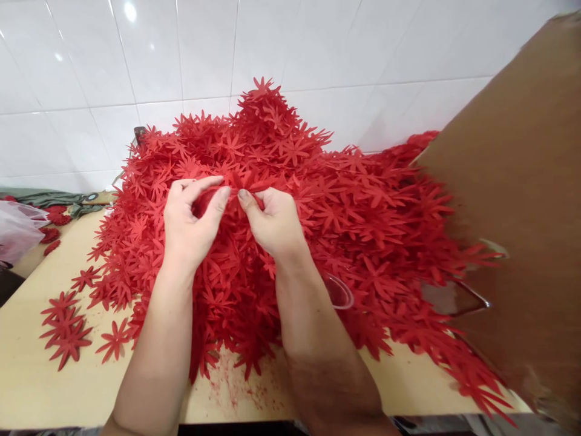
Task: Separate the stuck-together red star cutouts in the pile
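My right hand (271, 221) pinches a red flower-shaped cutout (247, 181) between thumb and bent fingers, above the middle of the heap. From the other side, my left hand (188, 212) has its thumb and forefinger curled together at the same cutout's left edge; its remaining fingers are bent loosely. Exactly how much of the cutout sits in the left fingertips is hard to make out against the red behind. Beneath and around both hands lies a large heap of similar red many-petalled cutouts (336, 215). Their material cannot be told.
A cardboard box (521, 242) stands at the right, against the heap. A clear plastic ring-shaped rim (339, 292) pokes out beside my right forearm. Loose cutouts (68, 340) lie on the pale tabletop (27, 375). A translucent plastic bag (18, 230) is at far left; white tiled wall (363, 42) behind.
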Tool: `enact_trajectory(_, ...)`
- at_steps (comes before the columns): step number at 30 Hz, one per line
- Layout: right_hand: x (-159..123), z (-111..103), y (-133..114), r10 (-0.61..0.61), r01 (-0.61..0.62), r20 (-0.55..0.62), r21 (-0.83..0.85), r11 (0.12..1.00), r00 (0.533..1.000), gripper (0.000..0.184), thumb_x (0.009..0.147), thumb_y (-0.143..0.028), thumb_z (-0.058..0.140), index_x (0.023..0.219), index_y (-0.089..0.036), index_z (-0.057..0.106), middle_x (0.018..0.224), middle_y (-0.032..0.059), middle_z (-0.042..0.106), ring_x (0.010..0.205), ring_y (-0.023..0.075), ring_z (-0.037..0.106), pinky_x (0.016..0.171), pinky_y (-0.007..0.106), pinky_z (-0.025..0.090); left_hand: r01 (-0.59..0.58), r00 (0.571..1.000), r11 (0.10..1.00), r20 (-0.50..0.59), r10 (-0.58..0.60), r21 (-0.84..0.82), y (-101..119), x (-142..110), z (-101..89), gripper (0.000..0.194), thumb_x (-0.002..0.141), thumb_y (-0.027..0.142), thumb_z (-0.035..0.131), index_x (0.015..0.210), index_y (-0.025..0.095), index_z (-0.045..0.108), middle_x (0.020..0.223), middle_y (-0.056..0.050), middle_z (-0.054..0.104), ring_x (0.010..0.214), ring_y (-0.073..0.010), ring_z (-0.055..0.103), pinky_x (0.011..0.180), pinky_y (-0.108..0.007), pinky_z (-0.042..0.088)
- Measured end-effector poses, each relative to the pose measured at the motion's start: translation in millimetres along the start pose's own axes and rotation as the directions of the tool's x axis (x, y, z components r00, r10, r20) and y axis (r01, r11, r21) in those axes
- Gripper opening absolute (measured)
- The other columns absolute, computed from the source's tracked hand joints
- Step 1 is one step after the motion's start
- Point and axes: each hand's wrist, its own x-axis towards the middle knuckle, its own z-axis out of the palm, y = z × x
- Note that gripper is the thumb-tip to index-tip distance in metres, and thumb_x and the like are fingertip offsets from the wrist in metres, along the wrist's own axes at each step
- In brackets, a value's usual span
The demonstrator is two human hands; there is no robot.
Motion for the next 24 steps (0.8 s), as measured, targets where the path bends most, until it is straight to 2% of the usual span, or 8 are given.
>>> enact_trajectory(4,-0.7,0.3,-3.0,-0.056,0.056,0.004,0.061,0.997,0.998,0.054,0.081,-0.06,0.045,0.048,-0.017,0.044,0.044,-0.0033,0.04,0.044,0.0062,0.034,0.05,0.025,0.029,0.082,0.992,0.992,0.107,-0.072,-0.094,0.8,-2.3,7.5,0.03,0.074,0.04,0.064,0.094,0.019,0.07,0.087,-0.005,0.065,0.085,-0.0137,0.058,0.082,-0.026,0.045)
enact_trajectory(7,-0.4,1.8,-3.5,-0.112,0.098,0.096,0.139,0.985,0.989,0.052,0.079,-0.061,0.048,0.054,-0.016,0.049,0.05,-0.0024,0.046,0.049,0.0069,0.039,0.052,0.024,0.033,0.13,0.989,0.972,0.098,-0.112,-0.196,-4.7,-2.2,8.9,0.033,0.073,0.04,0.065,0.098,0.02,0.069,0.093,-0.005,0.066,0.085,-0.0135,0.058,0.082,-0.026,0.045)
enact_trajectory(10,0.1,2.2,-3.0,-0.151,0.113,0.168,0.217,0.97,0.974,0.047,0.077,-0.059,0.052,0.057,-0.016,0.05,0.054,-0.0028,0.046,0.053,0.0071,0.04,0.054,0.023,0.036,0.203,0.975,0.934,0.15,-0.164,-0.294,-8.5,-1.6,7.9,0.038,0.073,0.041,0.065,0.104,0.019,0.067,0.098,-0.006,0.066,0.089,-0.0149,0.059,0.085,-0.027,0.045)
enact_trajectory(13,0.0,-0.4,-3.2,-0.148,0.091,0.228,0.241,0.966,0.962,0.044,0.075,-0.055,0.057,0.057,-0.016,0.048,0.054,-0.0037,0.043,0.052,0.0063,0.038,0.052,0.022,0.035,0.227,0.963,0.914,0.214,-0.161,-0.337,-9.1,-0.4,4.7,0.04,0.073,0.041,0.065,0.108,0.021,0.065,0.103,-0.006,0.066,0.093,-0.0149,0.059,0.087,-0.027,0.045)
enact_trajectory(15,-0.5,-3.9,-4.1,-0.155,0.079,0.263,0.279,0.957,0.952,0.04,0.074,-0.054,0.059,0.063,-0.015,0.053,0.059,-0.003,0.048,0.056,0.0071,0.042,0.057,0.022,0.039,0.212,0.963,0.911,0.233,-0.134,-0.353,-8.6,0.7,1.9,0.031,0.073,0.039,0.065,0.098,0.021,0.067,0.096,-0.003,0.066,0.087,-0.013,0.059,0.082,-0.025,0.045)
enact_trajectory(19,-0.2,-12.2,-4.9,-0.146,0.057,0.294,0.291,0.955,0.945,0.038,0.071,-0.053,0.064,0.076,-0.015,0.058,0.07,-0.0012,0.056,0.065,0.0088,0.049,0.064,0.023,0.043,0.186,0.978,0.926,0.15,-0.143,-0.329,-8.3,3.1,-1.1,0.02,0.07,0.035,0.068,0.067,0.016,0.063,0.066,0.002,0.058,0.059,-0.0065,0.047,0.06,-0.019,0.04)
enact_trajectory(21,1.5,-14.8,-2.9,-0.138,0.07,0.258,0.254,0.965,0.956,0.04,0.073,-0.055,0.06,0.07,-0.016,0.056,0.065,-0.0018,0.053,0.062,0.0083,0.047,0.061,0.023,0.042,0.19,0.982,0.928,0.069,-0.177,-0.321,-9.0,3.6,0.2,0.021,0.069,0.035,0.069,0.065,0.016,0.061,0.058,0.004,0.052,0.052,-0.0051,0.039,0.052,-0.019,0.034)
enact_trajectory(24,5.0,-13.9,2.7,-0.164,0.142,0.123,0.169,0.975,0.979,0.044,0.077,-0.058,0.053,0.063,-0.017,0.053,0.061,-0.0021,0.048,0.062,0.009,0.045,0.066,0.025,0.042,0.194,0.979,0.932,0.0,-0.204,-0.305,-10.6,2.9,4.8,0.02,0.069,0.035,0.068,0.067,0.017,0.06,0.057,0.005,0.048,0.05,-0.0052,0.036,0.049,-0.02,0.031)
